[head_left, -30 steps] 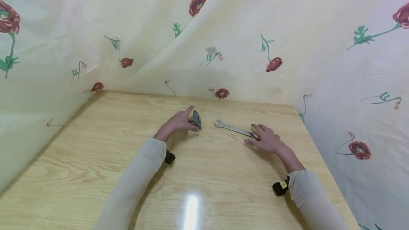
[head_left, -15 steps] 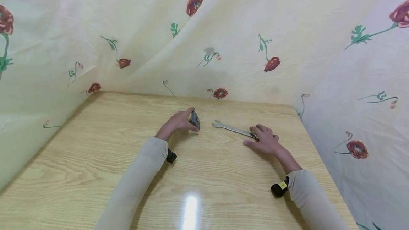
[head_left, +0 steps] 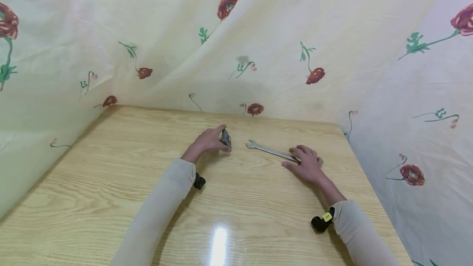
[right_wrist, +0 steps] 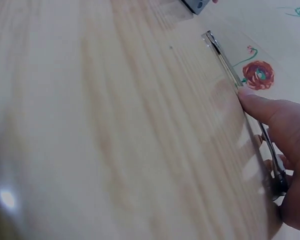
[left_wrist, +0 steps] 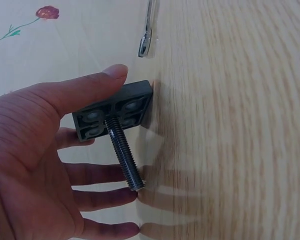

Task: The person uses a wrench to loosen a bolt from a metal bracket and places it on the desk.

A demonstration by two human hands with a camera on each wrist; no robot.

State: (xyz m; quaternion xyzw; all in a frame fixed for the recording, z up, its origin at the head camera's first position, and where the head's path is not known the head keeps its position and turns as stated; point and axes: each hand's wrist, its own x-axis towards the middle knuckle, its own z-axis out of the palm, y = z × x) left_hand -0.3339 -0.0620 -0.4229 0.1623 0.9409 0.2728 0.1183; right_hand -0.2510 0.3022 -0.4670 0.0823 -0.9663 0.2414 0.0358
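My left hand [head_left: 210,139] pinches a dark grey square-based levelling foot [head_left: 226,138] between thumb and forefinger. The left wrist view shows its ribbed underside, and a threaded stud [left_wrist: 124,155] points out toward the palm. The other fingers are spread, their tips close to the tabletop. A silver combination wrench [head_left: 271,150] lies on the table to the right, its open jaw end toward the left hand. Around the wrench's far end, my right hand [head_left: 307,165] has its thumb on one side and fingers on the other, partly hiding the handle.
Under both hands is a light wood-grain table [head_left: 236,200]. A cream floral cloth [head_left: 173,52] hangs behind it and along both sides. Black cameras sit at the left wrist [head_left: 199,181] and right wrist [head_left: 321,223].
My left thumb and forefinger have come together on the levelling foot, which has turned slightly. The right hand's fingers have curled down closer around the wrench, which stays in place.
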